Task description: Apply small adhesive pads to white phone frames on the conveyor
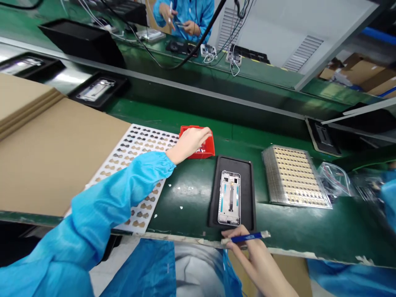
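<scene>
Reaching across the green bench (192, 194), my left hand (188, 142) is in the red bin (202, 144), fingers curled down over its contents; the hand covers most of the bin, so I cannot tell whether I am pinching anything or just touching the small parts inside. My right hand (258, 258) sits at the near edge of the bench, clenched around a blue pen-like tool (246, 237) held level, its tip pointing left; the wrist is cut off by the bottom of the view. Just beyond the tool lies a black tray (247, 194) with a phone frame (229, 198) set upright in it. Left of the bin is a white sheet (136, 165) of small tan pieces, partly hidden under my sleeve. Right of the tray stands a stack of gold-dotted sheets (295, 177), and beside it a clear bag (335, 179), perhaps of wires, too blurred to read.
</scene>
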Tool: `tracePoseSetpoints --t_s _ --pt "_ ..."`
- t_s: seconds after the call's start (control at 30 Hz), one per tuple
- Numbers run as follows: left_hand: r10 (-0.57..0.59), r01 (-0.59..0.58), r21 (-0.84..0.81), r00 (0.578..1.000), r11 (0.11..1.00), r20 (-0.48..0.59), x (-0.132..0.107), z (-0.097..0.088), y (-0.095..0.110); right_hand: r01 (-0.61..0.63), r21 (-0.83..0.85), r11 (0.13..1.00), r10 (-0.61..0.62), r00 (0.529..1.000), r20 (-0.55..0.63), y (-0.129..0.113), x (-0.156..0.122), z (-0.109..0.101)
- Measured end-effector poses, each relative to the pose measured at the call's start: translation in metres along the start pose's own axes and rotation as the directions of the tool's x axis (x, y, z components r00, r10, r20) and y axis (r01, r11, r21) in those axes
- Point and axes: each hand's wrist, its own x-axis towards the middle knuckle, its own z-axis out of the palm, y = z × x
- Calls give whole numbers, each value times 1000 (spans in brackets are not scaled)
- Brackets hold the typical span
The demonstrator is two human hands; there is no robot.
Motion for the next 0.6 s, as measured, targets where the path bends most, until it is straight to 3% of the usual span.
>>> tracePoseSetpoints --t_s 0.1,0.23,0.37,0.5,0.6 --pt "-50 50 -100 999 994 3 2 1 -6 30 -19 999 -31 999 -37 8 13 2" --pt "-119 127 -274 992 953 46 3 5 -18 126 -82 989 -135 985 -105 15 47 -18" --pt "-171 191 -389 982 901 86 5 3 -27 128 -118 985 -150 969 -196 19 107 -44" --pt "-208 236 -418 972 877 112 4 -8 -27 138 -114 984 -171 911 -375 22 183 -60" --pt "-219 254 -396 967 883 133 2 -18 -23 178 -114 977 -210 872 -442 18 210 -61"
